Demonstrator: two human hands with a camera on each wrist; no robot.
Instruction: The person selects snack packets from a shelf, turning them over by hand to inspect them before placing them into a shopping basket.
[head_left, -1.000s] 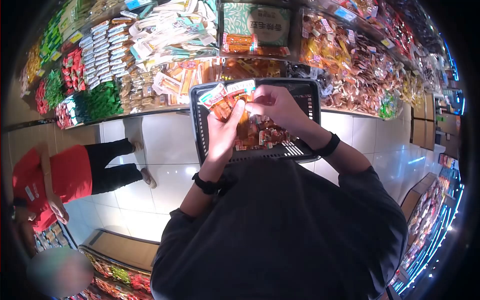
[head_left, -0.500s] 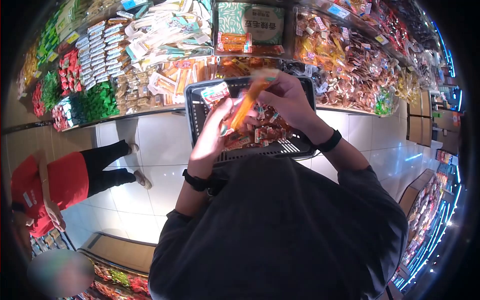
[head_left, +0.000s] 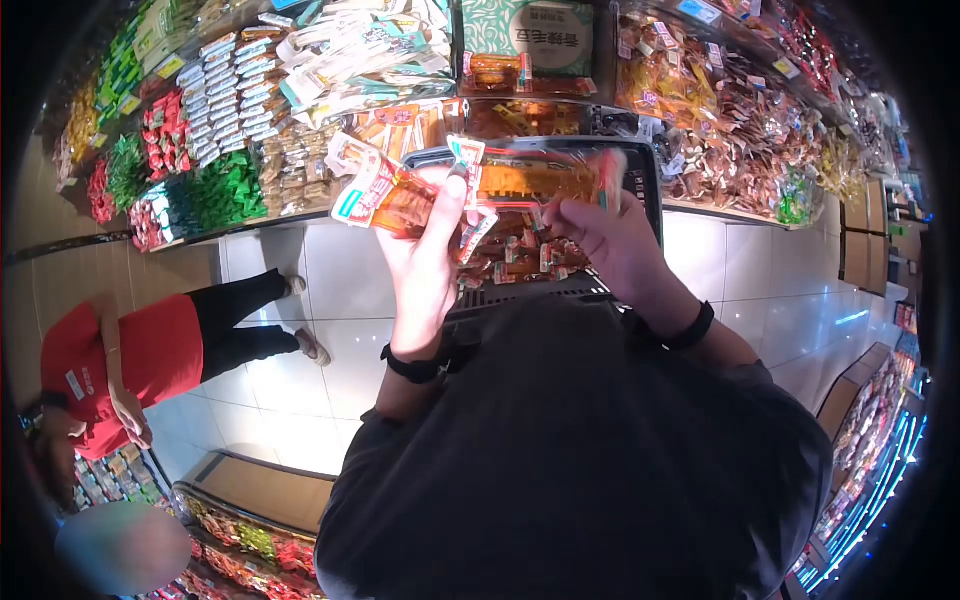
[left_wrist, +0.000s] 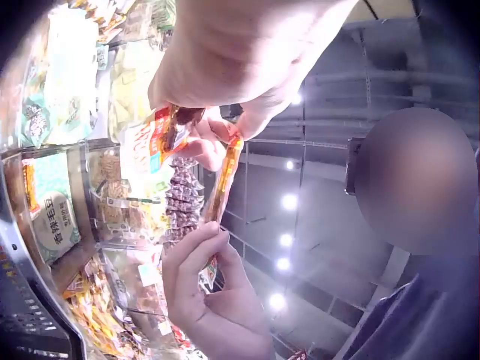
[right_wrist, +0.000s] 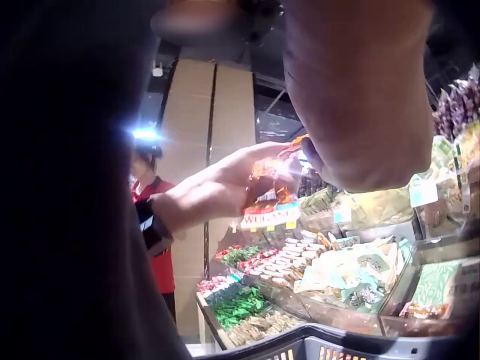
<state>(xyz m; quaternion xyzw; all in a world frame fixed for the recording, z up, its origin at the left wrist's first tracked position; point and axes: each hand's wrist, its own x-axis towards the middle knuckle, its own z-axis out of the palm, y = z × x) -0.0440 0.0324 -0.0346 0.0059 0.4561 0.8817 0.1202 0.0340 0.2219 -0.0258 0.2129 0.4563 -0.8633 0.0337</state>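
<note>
In the head view, my left hand (head_left: 422,265) grips a bunch of snack packets (head_left: 383,198), their red-and-white printed ends fanned out on its left, thumb pressed on top. A long clear packet with an amber snack stick (head_left: 535,183) stretches level across to my right hand (head_left: 622,245), which pinches its right end. In the left wrist view the same amber packet (left_wrist: 223,180) runs between the fingertips of both hands. Below them is a black shopping basket (head_left: 648,185) with several small red-brown packets (head_left: 515,265) inside, partly hidden by the hands.
Sloping shelf bins of wrapped snacks (head_left: 365,50) stand just beyond the basket, with a green printed bag (head_left: 555,40) at the middle. A person in a red shirt (head_left: 150,350) stands on the tiled floor (head_left: 300,390) to the left.
The amber packet, steeply tilted and blurred half a second ago, now lies level between the hands. My right hand has moved right and down, away from the left. The fanned packets have swung left.
</note>
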